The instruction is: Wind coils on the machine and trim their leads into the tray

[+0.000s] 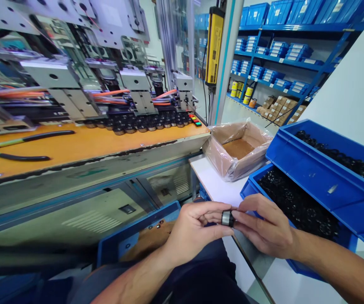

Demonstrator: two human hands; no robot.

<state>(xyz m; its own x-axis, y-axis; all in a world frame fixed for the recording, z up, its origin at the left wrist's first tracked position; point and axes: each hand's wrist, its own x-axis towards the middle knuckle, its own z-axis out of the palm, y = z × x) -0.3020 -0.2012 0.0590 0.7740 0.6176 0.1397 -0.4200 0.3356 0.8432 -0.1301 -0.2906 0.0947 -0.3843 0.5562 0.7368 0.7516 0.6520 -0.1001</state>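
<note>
Between my two hands, above my lap, is a small round part [226, 218] with a silvery ribbed metal ring and a black piece at its right end. My left hand [197, 226] grips the metal ring between thumb and fingers. From the right, my right hand [266, 226] pinches the black end with its fingertips. The fingers hide part of it. Just beyond my right hand stands a blue bin [251, 179] filled with black plastic parts [283, 194].
A second blue bin [321, 173] rests tilted over the first. Behind is a plastic-lined carton [232, 164]. Left, an orange bench [106, 145] carries a machine, rows of black round parts [144, 124] and pliers [26, 139]. Another blue bin [101, 249] sits low beside my lap.
</note>
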